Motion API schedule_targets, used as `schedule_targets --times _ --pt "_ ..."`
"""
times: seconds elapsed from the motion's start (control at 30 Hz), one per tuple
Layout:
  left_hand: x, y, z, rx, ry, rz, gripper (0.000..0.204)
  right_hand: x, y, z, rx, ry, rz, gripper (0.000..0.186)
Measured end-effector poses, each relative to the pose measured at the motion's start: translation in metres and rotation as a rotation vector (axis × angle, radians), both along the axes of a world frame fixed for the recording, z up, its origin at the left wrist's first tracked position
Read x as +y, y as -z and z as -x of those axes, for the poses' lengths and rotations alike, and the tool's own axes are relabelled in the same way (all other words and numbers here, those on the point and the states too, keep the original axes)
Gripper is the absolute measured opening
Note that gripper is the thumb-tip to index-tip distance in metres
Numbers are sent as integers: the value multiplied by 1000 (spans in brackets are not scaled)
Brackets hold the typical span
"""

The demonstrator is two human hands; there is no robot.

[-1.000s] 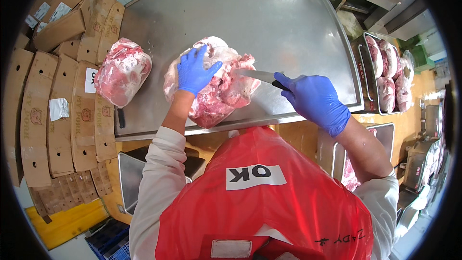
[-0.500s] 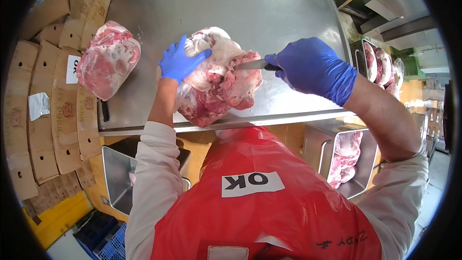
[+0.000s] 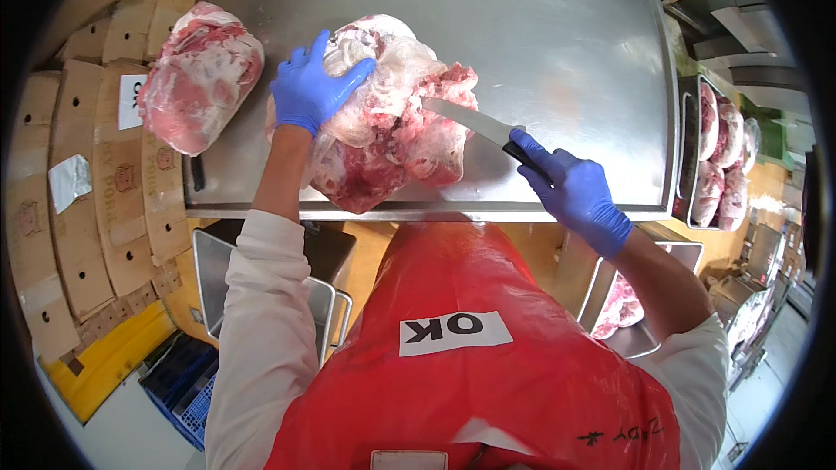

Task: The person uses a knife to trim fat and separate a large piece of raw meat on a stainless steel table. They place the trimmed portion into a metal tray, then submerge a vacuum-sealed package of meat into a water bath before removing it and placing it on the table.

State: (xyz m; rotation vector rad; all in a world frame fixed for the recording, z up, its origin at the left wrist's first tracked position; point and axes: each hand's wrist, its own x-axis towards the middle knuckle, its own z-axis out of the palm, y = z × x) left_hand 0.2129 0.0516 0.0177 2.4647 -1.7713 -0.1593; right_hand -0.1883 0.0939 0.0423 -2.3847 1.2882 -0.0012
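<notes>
My left hand (image 3: 312, 91), in a blue glove, presses on the upper left of a large raw meat piece (image 3: 366, 165), thumb and fingers spread. My right hand (image 3: 570, 191), also gloved, grips the black handle of a long knife (image 3: 468, 118) that points up-left, its tip touching the torn pink middle of the piece. Both rest on or over a steel table (image 3: 575, 26). Another meat piece (image 3: 198, 78) lies at the left, with a second dark-handled knife (image 3: 197, 174) partly visible just below it.
Flattened cardboard boxes (image 3: 78, 218) line the left side. A tray of meat pieces (image 3: 723, 157) stands beyond the table's right edge. Steel bins sit below the near edge, left (image 3: 209, 278) and right (image 3: 662, 252), the right holding meat. Blue crates (image 3: 170, 387) are at lower left.
My right hand first moved up and right, then dropped lower, so the knife now slants more steeply into the meat. My left hand stayed on the meat. The camera view shifted slightly.
</notes>
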Motion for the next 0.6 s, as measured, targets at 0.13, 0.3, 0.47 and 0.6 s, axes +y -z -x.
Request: schedule_targets --times 0.13,0.3,0.47,0.6 --pt "4 24 -37 7 12 101 93 23 83 -23 -308 69 41 58" --pt "12 31 -42 38 -6 141 86 26 72 -32 -216 109 33 59" --pt "13 29 -37 35 6 127 81 6 -17 -10 -78 18 -12 54" --pt "11 19 -26 74 3 75 83 -31 -96 -18 203 -160 33 47"
